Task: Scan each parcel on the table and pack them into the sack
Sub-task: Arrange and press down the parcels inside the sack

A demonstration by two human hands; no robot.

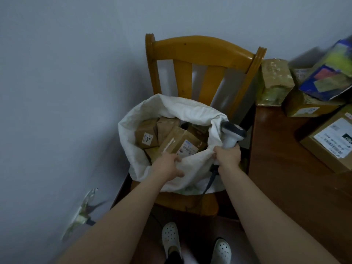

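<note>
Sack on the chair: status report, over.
Left hand grips white woven sack rim. Right hand holds grey-and-white handheld scanner plus rim. Brown cardboard parcels inside; more on dark wooden table.

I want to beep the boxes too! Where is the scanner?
In the head view, the scanner is just right of centre, held by the right hand against the right rim of the sack, beside the table edge.
</note>
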